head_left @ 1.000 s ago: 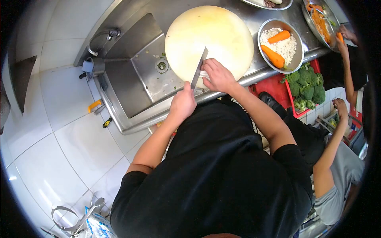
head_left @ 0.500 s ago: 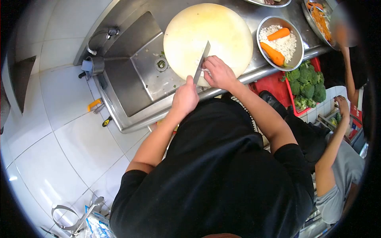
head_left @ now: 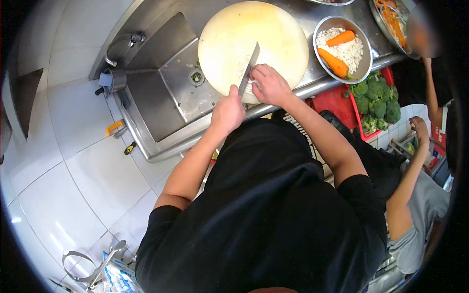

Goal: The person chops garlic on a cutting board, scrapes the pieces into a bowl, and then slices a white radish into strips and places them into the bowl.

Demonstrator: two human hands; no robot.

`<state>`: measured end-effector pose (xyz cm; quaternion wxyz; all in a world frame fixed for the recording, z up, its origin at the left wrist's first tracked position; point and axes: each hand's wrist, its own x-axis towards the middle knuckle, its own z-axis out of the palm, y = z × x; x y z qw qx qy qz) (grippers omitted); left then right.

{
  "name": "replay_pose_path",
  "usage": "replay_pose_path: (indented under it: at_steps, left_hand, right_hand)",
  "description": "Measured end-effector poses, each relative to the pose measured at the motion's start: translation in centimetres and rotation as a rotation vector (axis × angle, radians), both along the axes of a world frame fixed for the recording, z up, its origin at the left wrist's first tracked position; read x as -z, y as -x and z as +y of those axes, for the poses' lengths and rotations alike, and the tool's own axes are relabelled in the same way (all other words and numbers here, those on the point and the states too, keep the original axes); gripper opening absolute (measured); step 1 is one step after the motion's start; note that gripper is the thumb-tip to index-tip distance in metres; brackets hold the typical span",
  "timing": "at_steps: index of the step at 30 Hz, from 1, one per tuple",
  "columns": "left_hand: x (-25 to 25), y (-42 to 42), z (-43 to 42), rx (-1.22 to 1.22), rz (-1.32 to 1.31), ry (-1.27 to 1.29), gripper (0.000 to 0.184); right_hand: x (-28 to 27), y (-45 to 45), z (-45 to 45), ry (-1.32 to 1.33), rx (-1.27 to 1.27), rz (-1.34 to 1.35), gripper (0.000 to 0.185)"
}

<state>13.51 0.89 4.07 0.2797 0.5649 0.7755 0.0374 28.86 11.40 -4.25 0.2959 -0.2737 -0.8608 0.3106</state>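
A cleaver-like kitchen knife [head_left: 250, 68] stands with its blade edge-on over the round cutting board [head_left: 273, 29]. Its handle is wrapped by my left hand [head_left: 228, 113], close to the board's front edge. On the right side of the blade, my right hand [head_left: 270, 85] has its fingers curled and pressed down on some white food strips [head_left: 250, 90], mostly hidden under the fingers; their kind is unclear. Small white cut bits [head_left: 243, 64] lie left of the blade.
Left of the board is a steel sink [head_left: 171, 93] with scraps near its drain. A metal bowl [head_left: 365, 73] holds white diced food and two carrots [head_left: 334, 62]. Broccoli [head_left: 376, 100] fills a red crate [head_left: 360, 128] at right. Other people's arms [head_left: 408, 176] are at far right.
The view has shifted slightly, with board and bowl a little higher and further left. Both hands stay at the board; more white bits show left of the blade.
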Motion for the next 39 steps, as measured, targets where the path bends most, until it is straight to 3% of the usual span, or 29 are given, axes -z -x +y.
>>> replay_pose_path:
  at_steps: [6,8,12,16,19,23,31,39]
  left_hand:
    - [-4.9,-0.7,-2.1,-0.011,0.004,0.123,0.023]
    - [-1.4,-1.0,-2.4,-0.054,0.011,0.144,0.023]
    - [0.1,-0.8,-0.4,-0.029,-0.007,0.057,0.022]
    - [-2.8,-0.6,-0.5,0.024,-0.008,0.001,0.022]
    - [-4.1,-1.5,-2.2,-0.023,-0.012,0.122,0.022]
    - [0.1,-1.9,-1.5,-0.044,-0.018,0.074,0.022]
    - [-0.3,-1.6,-1.2,-0.042,-0.034,0.082,0.024]
    - [0.1,-0.2,-1.9,-0.026,-0.049,0.050,0.023]
  right_hand:
    - [-0.1,-0.6,0.1,0.022,0.029,-0.009,0.017]
    - [0.4,-0.7,0.2,0.037,0.020,-0.020,0.017]
    - [0.6,-0.7,0.0,0.037,0.015,-0.028,0.016]
    - [-0.2,-1.0,0.0,0.034,0.063,0.051,0.015]
    - [0.5,-1.3,0.0,0.021,0.044,0.011,0.016]
    - [0.8,-1.5,0.2,0.033,0.038,-0.025,0.021]
    - [-0.1,-2.9,-0.4,-0.089,-0.060,-0.180,0.052]
    - [0.7,-2.3,-1.0,-0.101,0.019,-0.178,0.047]
